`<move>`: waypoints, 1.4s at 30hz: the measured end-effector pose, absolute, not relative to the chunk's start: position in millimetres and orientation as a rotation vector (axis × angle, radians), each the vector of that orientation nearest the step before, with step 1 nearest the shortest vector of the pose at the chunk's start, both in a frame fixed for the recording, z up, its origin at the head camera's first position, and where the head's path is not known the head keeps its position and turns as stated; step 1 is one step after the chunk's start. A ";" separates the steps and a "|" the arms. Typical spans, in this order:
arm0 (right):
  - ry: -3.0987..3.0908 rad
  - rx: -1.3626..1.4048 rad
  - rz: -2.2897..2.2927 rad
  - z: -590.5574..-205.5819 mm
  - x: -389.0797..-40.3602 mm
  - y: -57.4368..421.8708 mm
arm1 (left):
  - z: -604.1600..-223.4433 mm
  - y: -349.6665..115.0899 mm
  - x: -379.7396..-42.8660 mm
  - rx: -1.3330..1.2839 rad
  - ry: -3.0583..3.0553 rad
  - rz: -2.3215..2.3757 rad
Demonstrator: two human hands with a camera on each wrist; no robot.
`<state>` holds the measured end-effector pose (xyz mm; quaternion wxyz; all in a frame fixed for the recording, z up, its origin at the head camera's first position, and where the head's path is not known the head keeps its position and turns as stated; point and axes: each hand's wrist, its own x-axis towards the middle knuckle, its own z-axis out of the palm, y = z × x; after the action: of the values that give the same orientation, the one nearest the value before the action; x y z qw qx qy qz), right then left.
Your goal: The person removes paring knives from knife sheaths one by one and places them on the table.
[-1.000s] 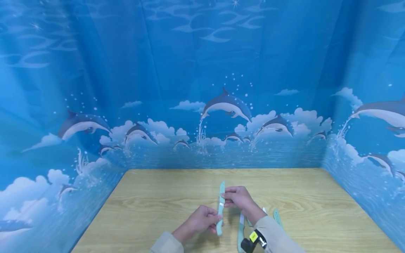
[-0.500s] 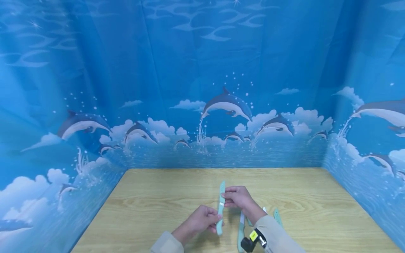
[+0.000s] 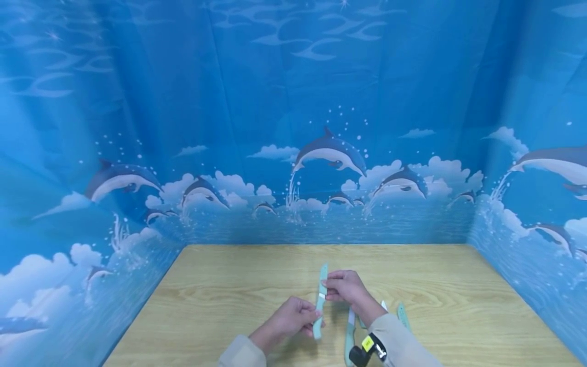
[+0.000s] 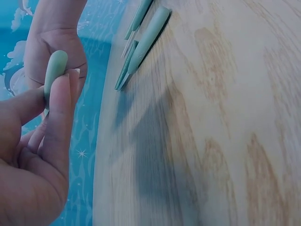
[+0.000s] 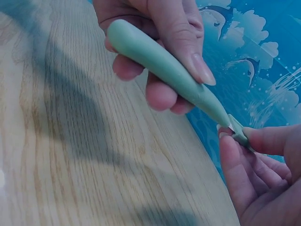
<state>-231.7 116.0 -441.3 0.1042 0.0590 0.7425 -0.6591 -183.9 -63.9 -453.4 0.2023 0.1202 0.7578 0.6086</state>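
Note:
Both hands hold a small knife point(image 3: 318, 323) with a mint-green handle, upright above the table in the head view. My left hand point(image 3: 292, 318) pinches the handle between thumb and fingers. A matching green sheath point(image 3: 323, 278) covers most of the blade, and my right hand point(image 3: 347, 287) pinches it. A short pale strip of blade shows between handle and sheath. In the right wrist view the rounded handle point(image 5: 160, 61) runs down to the sheath at the right fingertips point(image 5: 225, 133). From the left wrist, the handle's butt end point(image 4: 57, 63) hides most of the knife.
On the wooden table point(image 3: 220, 285), a second green-handled knife point(image 3: 350, 339) with a pale blade lies below the right forearm. Another green piece point(image 3: 403, 316) lies right of it, with a white tip point(image 3: 383, 305) between. A blue dolphin-print curtain point(image 3: 257, 224) surrounds the table's back and sides.
The held knife and sheath have tilted very slightly, the sheath end shifting a little right. Both hands keep the same grip; the pieces on the table have not moved.

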 end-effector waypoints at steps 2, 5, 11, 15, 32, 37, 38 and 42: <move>2.201 0.179 -1.931 -441.1 -231.5 116.4 | -452.7 -63.3 -184.2 0.343 2.107 1.706; 2.209 0.174 -1.917 -440.2 -231.7 116.8 | -451.8 -62.6 -184.2 0.347 2.102 1.713; 2.214 0.162 -1.923 -438.7 -232.8 116.7 | -450.7 -62.6 -184.7 0.335 2.121 1.704; 2.217 0.166 -1.928 -438.3 -232.5 116.4 | -450.4 -62.8 -184.4 0.331 2.117 1.703; 2.229 0.161 -1.927 -439.9 -231.3 118.0 | -452.4 -61.8 -183.0 0.319 2.142 1.662; 2.231 0.165 -1.916 -441.1 -232.2 118.8 | -453.3 -61.5 -182.6 0.307 2.141 1.665; 2.231 0.168 -1.913 -441.0 -232.2 118.8 | -453.1 -61.4 -182.3 0.304 2.141 1.667; 2.237 0.175 -1.906 -440.1 -231.7 119.0 | -451.7 -61.1 -181.6 0.290 2.138 1.666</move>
<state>-231.7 119.0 -440.1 0.0986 0.0593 0.7562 -0.6441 -181.6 -61.1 -451.7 0.2061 0.1039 0.7675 0.5981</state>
